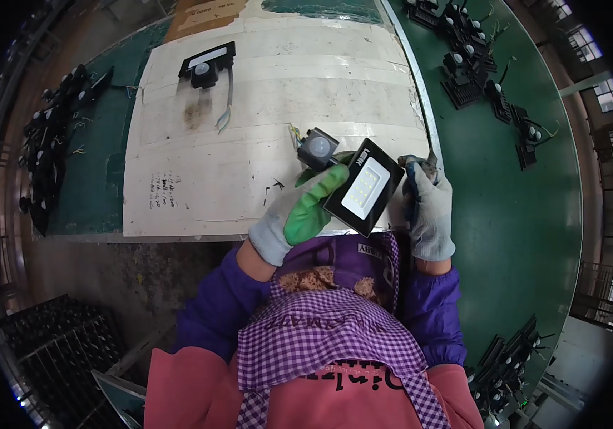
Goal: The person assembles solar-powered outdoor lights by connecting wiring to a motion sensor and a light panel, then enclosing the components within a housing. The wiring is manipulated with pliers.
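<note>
My left hand (pixel 311 212), in a white and green glove, grips a black LED floodlight (pixel 365 187) by its left edge. The lamp is tilted, its white panel of small LEDs facing up toward me. A motion sensor (pixel 318 147) with a pale dome is joined to it, and thin coloured wires stick out beyond. Just right of the lamp is my right hand (pixel 429 204), in a white glove with dark, soiled fingers. Its fingers are curled together; what they pinch, if anything, I cannot make out.
Another sensor floodlight (pixel 208 63) with a grey cable lies on the white board (pixel 285 93). More floodlights are piled on the green surface at left (pixel 49 146), at upper right (pixel 463 61) and at lower right (pixel 506 368). A metal strip (pixel 415 71) edges the board.
</note>
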### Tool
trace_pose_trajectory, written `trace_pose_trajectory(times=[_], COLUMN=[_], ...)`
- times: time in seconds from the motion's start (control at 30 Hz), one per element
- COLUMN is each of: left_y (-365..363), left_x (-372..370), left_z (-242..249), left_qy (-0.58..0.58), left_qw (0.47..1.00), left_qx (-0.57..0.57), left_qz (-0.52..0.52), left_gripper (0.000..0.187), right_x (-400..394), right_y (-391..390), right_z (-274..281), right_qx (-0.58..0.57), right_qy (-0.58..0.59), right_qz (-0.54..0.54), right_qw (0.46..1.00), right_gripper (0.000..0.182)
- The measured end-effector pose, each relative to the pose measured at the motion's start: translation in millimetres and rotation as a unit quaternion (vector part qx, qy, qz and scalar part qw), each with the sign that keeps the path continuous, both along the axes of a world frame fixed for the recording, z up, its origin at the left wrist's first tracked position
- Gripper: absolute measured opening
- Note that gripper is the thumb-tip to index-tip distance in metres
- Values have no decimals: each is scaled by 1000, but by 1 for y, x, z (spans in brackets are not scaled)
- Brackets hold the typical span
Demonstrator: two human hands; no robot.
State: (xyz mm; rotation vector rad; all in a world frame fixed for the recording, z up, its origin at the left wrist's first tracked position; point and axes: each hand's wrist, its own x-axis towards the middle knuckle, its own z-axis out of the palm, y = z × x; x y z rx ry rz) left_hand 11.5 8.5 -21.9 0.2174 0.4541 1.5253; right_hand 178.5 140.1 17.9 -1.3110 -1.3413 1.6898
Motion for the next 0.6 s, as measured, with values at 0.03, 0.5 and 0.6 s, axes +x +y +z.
trace_pose_trajectory(times=[0.03,0.5,0.6], left_y=[2,3,4], left_x=[-1,1,3], left_z=[-3,6,6], left_qy=[25,37,32], left_qw=[1000,999,999], left_qx=[-1,2,-3], left_qz=[-1,5,13], left_gripper=[52,51,52], right_x=[0,-14,-14], right_y=[-2,-29,-30], right_z=[7,41,36], right_qx=[-3,78,82], right_qy=[-8,-28,-1], right_qz=[-1,45,64], right_qw=[1000,996,995], right_gripper=[17,16,17])
